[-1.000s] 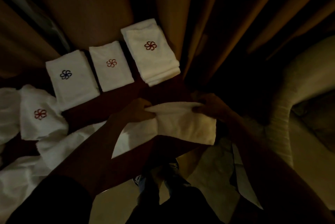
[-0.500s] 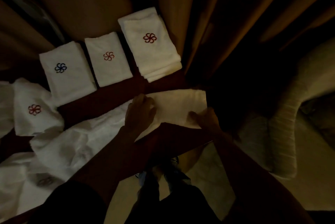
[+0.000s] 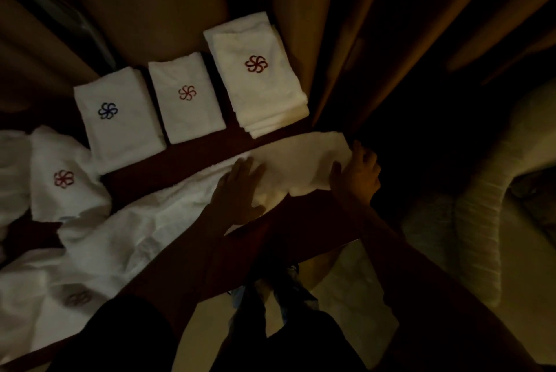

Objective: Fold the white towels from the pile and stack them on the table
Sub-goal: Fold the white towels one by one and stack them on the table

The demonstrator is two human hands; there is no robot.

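The towel being folded (image 3: pixel 304 161) is lying on the dark table (image 3: pixel 192 158), close to the front edge. It is white and soft, and it is looking thick, so it is likely folded over once already. No flower mark is showing on its top. Its left end is running into the loose pile (image 3: pixel 126 236), so it is hard to tell where one towel stops and the next begins.

The left hand (image 3: pixel 240 188) is lying flat on the towel with its fingers spread out straight, not gripping. It is probably pressing the cloth down so it does not slide. The right hand (image 3: pixel 356 176) is sitting at the towel's right end with its fingers curled round the edge, pinching the cloth. It seems to be getting that end ready to fold.

Behind the towel, three neat lots are sitting in a row. The tall stack (image 3: pixel 261 77) on the right is holding several towels, with a dark red flower on top. The middle folded towel (image 3: pixel 188 98) is showing a lighter red flower. The left folded towel (image 3: pixel 118 119) is showing a blue flower. They may be sorted by flower colour.

Far to the left, a rumpled towel (image 3: pixel 64 176) with a red flower is waiting in the pile. Brown curtains (image 3: pixel 346 25) are hanging behind the table, and a pale chair (image 3: pixel 481 221) is standing on the right. The room is dim.
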